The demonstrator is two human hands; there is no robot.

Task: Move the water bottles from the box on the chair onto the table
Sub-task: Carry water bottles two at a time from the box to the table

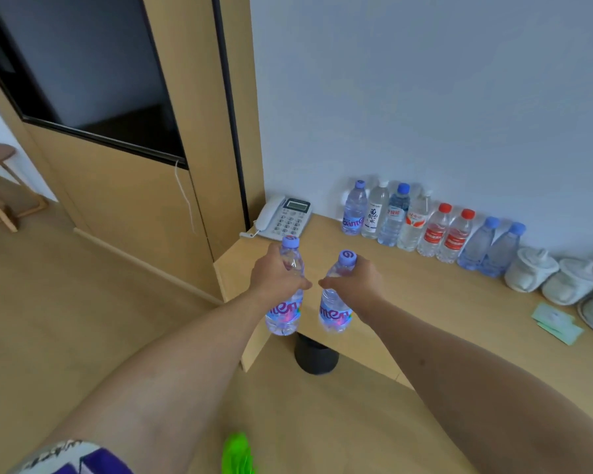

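My left hand (276, 277) grips a clear water bottle with a purple cap (285, 313) around its upper body. A matching purple-capped bottle (336, 313) is gripped just below its neck by my right hand (355, 283). Both bottles are upright in the air, side by side, at the near left corner of the wooden table (425, 295). A row of several water bottles (428, 227) with purple, white, blue and red caps stands along the wall at the back of the table. The box and the chair are out of view.
A white desk phone (283, 217) sits at the table's far left corner. Two white lidded ceramic cups (555, 278) and green cards (557, 323) lie at the right. A black bin (315, 355) stands under the table edge. A wooden TV wall panel (117, 172) is at the left.
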